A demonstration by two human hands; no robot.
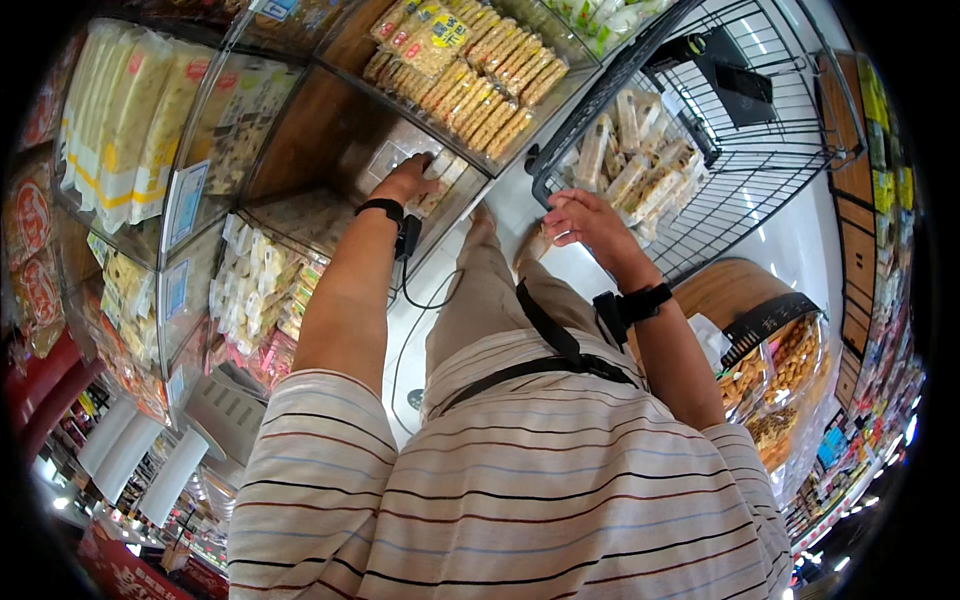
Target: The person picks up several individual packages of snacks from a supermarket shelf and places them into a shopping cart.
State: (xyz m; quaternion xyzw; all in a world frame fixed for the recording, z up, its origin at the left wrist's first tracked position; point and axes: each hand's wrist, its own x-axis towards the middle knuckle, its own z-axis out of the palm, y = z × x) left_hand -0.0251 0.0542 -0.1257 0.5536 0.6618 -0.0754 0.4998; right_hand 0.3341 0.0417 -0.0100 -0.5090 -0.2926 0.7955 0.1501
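Note:
My left hand (409,180) reaches into a clear-walled display bin (330,112), its fingers at a few wrapped snack bars (448,176) on the bin's floor; whether it grips one cannot be told. My right hand (576,217) hangs beside the near corner of a wire shopping cart (750,169), fingers loosely curled, holding nothing. Inside the cart lies a heap of wrapped snack bars (637,169). A dark phone (742,81) rests on a black panel at the cart's far end. Both wrists wear black straps with small devices.
Packed sesame-like crackers (480,75) fill the bin beyond. Bagged snacks (120,120) and wrapped sweets (255,285) stand in bins at left. A round wooden stand (690,300) with nuts (795,367) is at right. A black cable (409,296) hangs from my left wrist.

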